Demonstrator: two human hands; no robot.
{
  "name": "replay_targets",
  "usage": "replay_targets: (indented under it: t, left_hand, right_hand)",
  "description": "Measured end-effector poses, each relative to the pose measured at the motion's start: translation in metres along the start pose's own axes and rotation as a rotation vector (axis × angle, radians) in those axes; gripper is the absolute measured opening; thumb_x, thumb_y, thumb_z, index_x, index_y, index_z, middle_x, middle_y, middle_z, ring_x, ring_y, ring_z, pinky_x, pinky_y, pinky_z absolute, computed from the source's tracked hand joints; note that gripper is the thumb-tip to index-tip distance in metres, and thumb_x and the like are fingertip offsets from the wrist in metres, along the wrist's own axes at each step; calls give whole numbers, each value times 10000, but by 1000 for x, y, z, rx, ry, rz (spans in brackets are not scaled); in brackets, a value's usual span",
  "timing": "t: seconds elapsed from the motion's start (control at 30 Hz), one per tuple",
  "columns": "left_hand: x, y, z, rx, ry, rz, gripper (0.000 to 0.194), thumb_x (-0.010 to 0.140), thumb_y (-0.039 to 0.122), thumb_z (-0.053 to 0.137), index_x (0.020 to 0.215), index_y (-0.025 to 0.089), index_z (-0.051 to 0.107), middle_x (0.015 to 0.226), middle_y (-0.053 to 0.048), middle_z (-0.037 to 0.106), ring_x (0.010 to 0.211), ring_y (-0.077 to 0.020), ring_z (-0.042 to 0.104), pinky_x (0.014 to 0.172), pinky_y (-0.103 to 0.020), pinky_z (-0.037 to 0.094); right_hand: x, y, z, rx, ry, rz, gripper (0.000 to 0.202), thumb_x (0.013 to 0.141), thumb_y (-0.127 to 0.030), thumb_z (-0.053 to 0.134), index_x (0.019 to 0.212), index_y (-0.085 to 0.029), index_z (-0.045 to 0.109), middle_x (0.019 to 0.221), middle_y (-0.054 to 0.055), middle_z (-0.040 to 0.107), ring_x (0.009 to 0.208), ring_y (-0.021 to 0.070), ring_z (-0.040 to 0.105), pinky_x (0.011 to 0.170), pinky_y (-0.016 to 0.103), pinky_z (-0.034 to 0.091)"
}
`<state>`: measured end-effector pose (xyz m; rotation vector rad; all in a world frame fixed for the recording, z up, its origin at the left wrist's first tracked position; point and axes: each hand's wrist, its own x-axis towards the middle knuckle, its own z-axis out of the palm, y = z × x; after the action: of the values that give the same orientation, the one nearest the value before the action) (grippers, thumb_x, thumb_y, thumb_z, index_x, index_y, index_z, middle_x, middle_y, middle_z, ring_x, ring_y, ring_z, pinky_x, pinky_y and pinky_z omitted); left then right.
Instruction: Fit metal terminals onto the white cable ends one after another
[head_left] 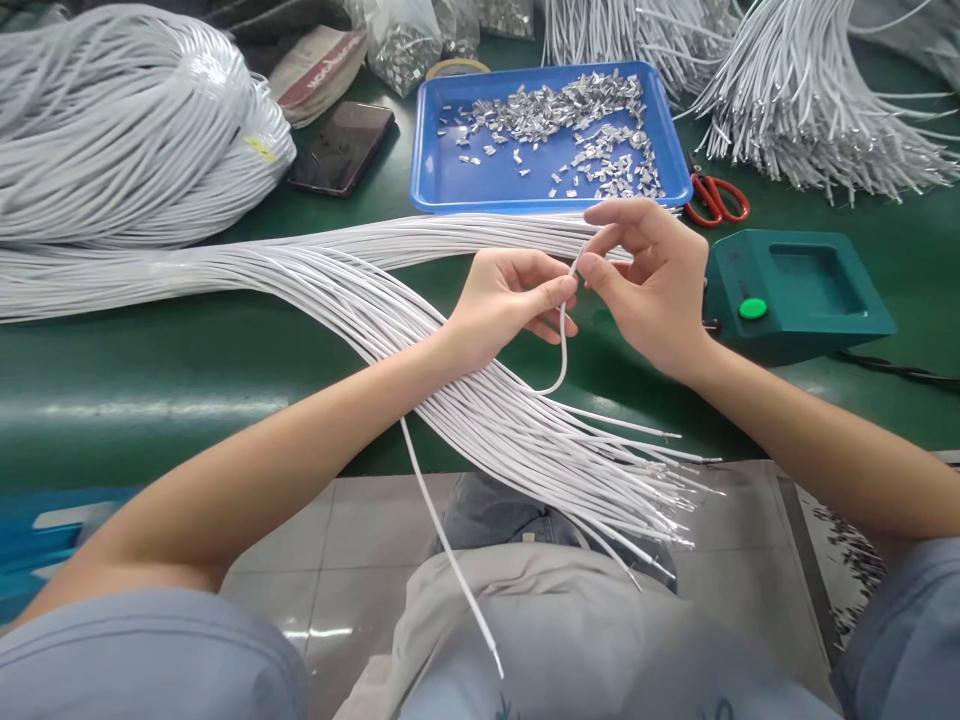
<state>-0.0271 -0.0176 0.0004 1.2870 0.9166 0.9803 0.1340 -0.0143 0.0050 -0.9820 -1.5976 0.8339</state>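
Note:
My left hand pinches a single white cable between thumb and fingers, close to its end. The cable's tip points up toward my right hand, whose thumb and fingertips close on it. Whether anything small sits at that tip is hidden by the fingers. Below my left forearm, a fanned bundle of white cables runs over the table's front edge, with bare metal ends. Behind my hands, another part of the bundle lies straight, its ends beside the blue tray.
Small metal terminals are scattered in the tray. Red-handled scissors and a green device with a green button lie at right. A phone, a coiled cable bundle, bagged metal parts and more cables lie farther back.

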Motion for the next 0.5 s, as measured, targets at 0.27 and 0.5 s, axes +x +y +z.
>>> replay_targets:
  t: [0.27, 0.5]
  left_hand:
    - [-7, 9, 2, 162, -18, 144, 343, 771, 464, 751, 751, 146, 622, 676, -20, 643, 554, -120, 655, 483, -206, 515]
    - [1, 11, -27, 722, 48, 482, 39, 780, 206, 687, 799, 223, 716, 766, -26, 672, 757, -138, 658, 701, -247, 509]
  right_hand:
    - [2, -3, -5, 243, -84, 206, 263, 723, -323, 765, 944, -280, 630, 671, -40, 605, 606, 119, 568, 551, 280, 505]
    - [1, -6, -2, 727, -273, 675, 327, 597, -182, 747, 863, -218, 559, 659, -75, 564, 597, 60, 536, 540, 189, 469]
